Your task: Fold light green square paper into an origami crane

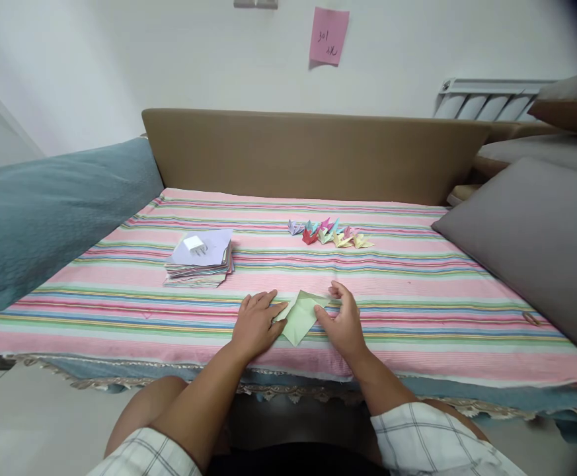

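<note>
A pale green sheet of origami paper (300,320), partly folded with raised flaps, lies on the striped cloth between my hands. My left hand (258,324) is palm down at its left side, with the thumb and index finger holding the left corner and the other fingers stretched over the cloth. On the right side, my right hand (342,322) grips the edge, its thumb on the paper and its fingers curled behind. Beyond the hands stands a group of small folded paper cranes (325,233) in several colours. A stack of coloured paper sheets (199,274) lies to the left.
A white plug adapter (195,245) rests on the paper stack. The striped cloth (134,284) covers the seat, with a brown backrest (308,155) behind. A blue cushioned armrest (60,205) borders the left, grey cushions (531,238) the right. A small brown loop (531,318) lies near them.
</note>
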A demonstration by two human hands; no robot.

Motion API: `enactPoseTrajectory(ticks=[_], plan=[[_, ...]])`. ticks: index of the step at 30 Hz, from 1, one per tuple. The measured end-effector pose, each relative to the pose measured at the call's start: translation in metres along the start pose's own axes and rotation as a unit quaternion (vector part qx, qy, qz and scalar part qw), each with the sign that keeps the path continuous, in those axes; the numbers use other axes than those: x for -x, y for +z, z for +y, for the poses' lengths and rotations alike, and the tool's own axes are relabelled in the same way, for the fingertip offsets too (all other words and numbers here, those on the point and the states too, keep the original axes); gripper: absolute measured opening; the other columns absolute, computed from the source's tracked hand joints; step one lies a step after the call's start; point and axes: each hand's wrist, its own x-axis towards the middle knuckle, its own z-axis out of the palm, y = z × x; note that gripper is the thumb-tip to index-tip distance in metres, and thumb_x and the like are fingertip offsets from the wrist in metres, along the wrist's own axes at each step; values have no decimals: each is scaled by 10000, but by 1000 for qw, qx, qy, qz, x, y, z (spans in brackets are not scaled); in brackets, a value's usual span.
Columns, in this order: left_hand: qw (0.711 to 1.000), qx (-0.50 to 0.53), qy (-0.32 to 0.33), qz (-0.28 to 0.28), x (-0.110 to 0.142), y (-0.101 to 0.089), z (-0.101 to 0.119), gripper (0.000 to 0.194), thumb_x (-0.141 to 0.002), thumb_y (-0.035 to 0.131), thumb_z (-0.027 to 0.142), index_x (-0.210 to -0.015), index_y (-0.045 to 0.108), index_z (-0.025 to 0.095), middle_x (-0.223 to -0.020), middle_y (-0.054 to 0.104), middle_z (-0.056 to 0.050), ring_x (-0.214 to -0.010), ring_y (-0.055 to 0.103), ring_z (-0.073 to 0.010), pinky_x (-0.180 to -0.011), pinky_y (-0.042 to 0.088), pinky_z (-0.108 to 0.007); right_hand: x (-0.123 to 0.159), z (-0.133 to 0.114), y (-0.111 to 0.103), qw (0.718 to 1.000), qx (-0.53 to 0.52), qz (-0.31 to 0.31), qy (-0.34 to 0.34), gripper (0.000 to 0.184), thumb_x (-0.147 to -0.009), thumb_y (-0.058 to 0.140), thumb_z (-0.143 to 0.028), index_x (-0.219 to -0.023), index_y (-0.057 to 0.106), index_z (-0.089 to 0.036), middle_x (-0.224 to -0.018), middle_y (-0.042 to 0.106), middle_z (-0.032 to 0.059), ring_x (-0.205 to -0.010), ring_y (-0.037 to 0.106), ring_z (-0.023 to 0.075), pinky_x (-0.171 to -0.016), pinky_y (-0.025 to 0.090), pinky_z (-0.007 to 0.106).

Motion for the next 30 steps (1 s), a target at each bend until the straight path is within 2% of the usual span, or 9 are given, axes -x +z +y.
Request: enactPoseTrajectory(ticks=[4, 7, 11, 16, 23, 30], plan=[[1000, -4, -2, -9, 0, -1, 0, 394, -842, 505, 396, -1232, 546, 357, -1416, 422, -18, -1267, 388, -282, -1062, 237, -529, -6, 6, 3, 985, -58, -119, 114, 513, -702, 603, -424, -1156, 557, -189, -1011, 647, 82, -898, 600, 236, -803, 481, 387], [1000, -5, -2, -11, 0, -2, 1, 398, -843, 503, 395, -1237, 542, 357, -1417, 422, -20, -1269, 387, -282, -1062, 235, -530, -8, 6, 5, 978, -80, -134, 136, 415, -686, 608, -420, -1030, 627, -188, -964, 666, 70, -872, 615, 233, -761, 503, 364], [1000, -4, -3, -10, 0, -3, 1, 392, -843, 502, 390, -1231, 547, 354, -1410, 431, -26, -1262, 393, -282, -1059, 235, -531, -9, 7, 8, 985, -85, -119, 97, 281, -690, 604, -399, -884, 662, -204, -992, 659, 64, -909, 617, 223, -775, 506, 342], [1000, 2, -4, -13, 0, -3, 1, 377, -843, 503, 402, -1213, 559, 358, -1406, 436, -16, -1258, 395, -277, -1060, 235, -528, -6, 11, 9, 991, -40, -117, 40, 229, -720, 588, -376, -857, 683, -219, -999, 662, 50, -945, 615, 213, -834, 482, 348], [1000, -2, -1, -15, 0, -2, 0, 381, -846, 497, 399, -1223, 546, 373, -1407, 434, -6, -1253, 394, -276, -1059, 231, -529, -2, 4, 6, 989, 23, -146, -7, 248, -775, 545, -342, -957, 688, -252, -1074, 645, 41, -1013, 582, 219, -904, 420, 385], [1000, 1, 3, -12, 0, -1, -2, 370, -849, 492, 417, -1206, 566, 354, -1406, 435, -11, -1252, 393, -280, -1058, 234, -529, 0, 4, 2, 980, 64, -186, -27, 316, -803, 522, -388, -1059, 655, -257, -1189, 592, 58, -1087, 532, 252, -973, 321, 453]])
